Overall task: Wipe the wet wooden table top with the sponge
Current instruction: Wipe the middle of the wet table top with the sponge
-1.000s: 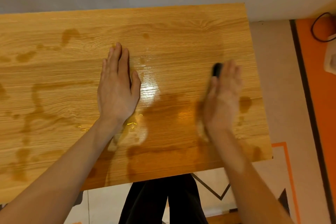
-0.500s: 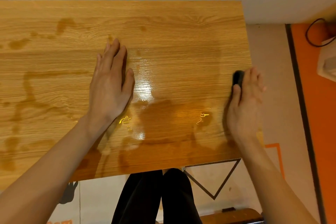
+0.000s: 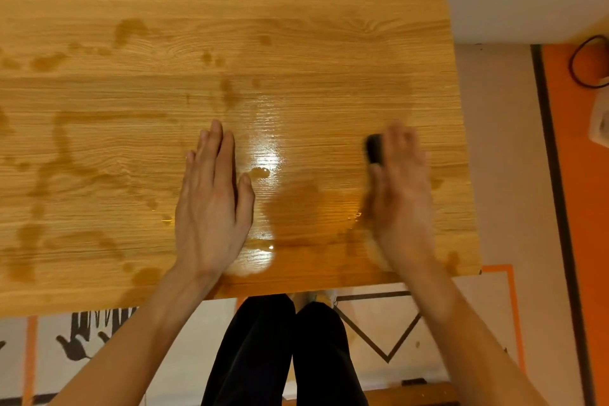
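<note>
The right hand lies over a dark sponge on the right part of the wooden table top; the hand is blurred, its fingers spread over the sponge with the thumb beside the sponge's near end, pressing it to the wood, though how tightly the fingers curl round it cannot be made out. Only the sponge's left side shows past the fingers. Between the two hands a glossy wet patch catches the light, with a darker damp area just nearer the person. The left hand rests flat on the table near the middle, palm down, fingers straight and close together, holding nothing. Brownish wet stains run across the left half of the top in streaks and blotches, and a few small spots sit toward the far edge. Below the near edge are the person's legs in black trousers and a pale floor mat with an orange border, dark line shapes and black hand-shaped prints; no readable writing, brand or label shows anywhere. At far right, an orange floor strip carries a black cable.
</note>
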A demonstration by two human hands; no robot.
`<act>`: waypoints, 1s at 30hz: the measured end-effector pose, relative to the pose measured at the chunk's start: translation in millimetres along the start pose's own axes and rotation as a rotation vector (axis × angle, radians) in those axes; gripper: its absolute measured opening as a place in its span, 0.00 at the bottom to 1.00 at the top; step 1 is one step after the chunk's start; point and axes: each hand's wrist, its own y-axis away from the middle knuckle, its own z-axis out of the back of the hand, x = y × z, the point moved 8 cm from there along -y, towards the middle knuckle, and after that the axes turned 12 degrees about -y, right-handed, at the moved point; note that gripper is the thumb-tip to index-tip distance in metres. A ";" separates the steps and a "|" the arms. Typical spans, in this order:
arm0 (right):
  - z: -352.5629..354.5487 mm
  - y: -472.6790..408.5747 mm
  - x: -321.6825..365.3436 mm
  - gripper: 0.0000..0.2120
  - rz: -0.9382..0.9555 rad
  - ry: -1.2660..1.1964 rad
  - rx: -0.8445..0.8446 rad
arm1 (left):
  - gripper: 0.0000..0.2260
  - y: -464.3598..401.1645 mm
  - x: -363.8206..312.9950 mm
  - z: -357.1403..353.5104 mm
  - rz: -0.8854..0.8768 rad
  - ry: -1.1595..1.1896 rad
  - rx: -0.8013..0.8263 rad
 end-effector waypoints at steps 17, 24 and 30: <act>-43.0 77.9 55.5 0.24 0.197 -0.062 0.235 | 0.24 1.3 -0.3 0.8 0.000 -0.029 -0.036; -62.4 -6.1 84.4 0.23 0.254 -0.028 0.263 | 0.24 -0.1 -0.6 2.2 0.003 -0.051 -0.035; -61.7 47.0 83.3 0.30 0.311 0.005 0.211 | 0.25 1.6 -1.1 1.6 0.012 -0.052 -0.030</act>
